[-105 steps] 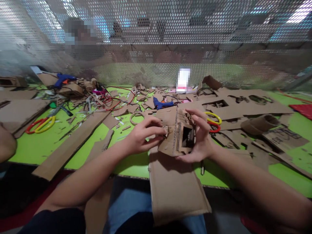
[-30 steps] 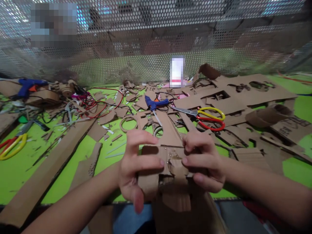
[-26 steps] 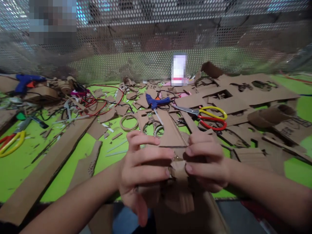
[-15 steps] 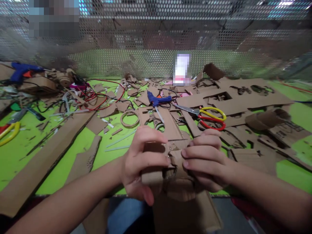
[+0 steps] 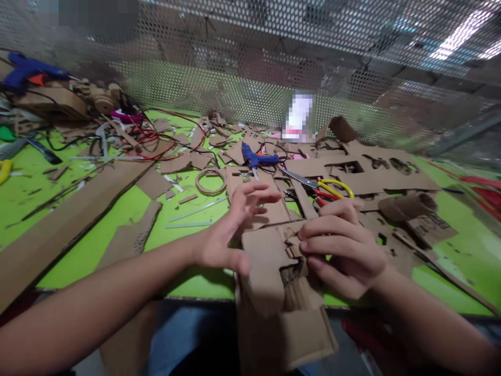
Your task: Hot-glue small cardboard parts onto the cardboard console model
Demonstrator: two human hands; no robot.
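A layered cardboard construction (image 5: 264,266) lies at the table's front edge, its lower part jutting out over the edge toward me. There is a dark notch in its upper layers. My left hand (image 5: 238,224) hovers at its left side, fingers spread and thumb apart, holding nothing. On the other side, my right hand (image 5: 344,248) has its fingers curled together against the right edge of the cardboard, gripping it beside the notch. The right thumb is hidden from view.
Beyond my hands lie a blue glue gun (image 5: 258,156), scissors with yellow and red handles (image 5: 334,188) and a cardboard ring (image 5: 211,181). A long cardboard strip (image 5: 86,214) lies left. Cut cardboard sheets (image 5: 403,177) cover the right. Perforated mesh (image 5: 219,78) stands behind.
My left hand has let go of the cardboard, and its fingers have spread and risen away, uncovering the left part. My right hand stays at the right edge. The view has tilted.
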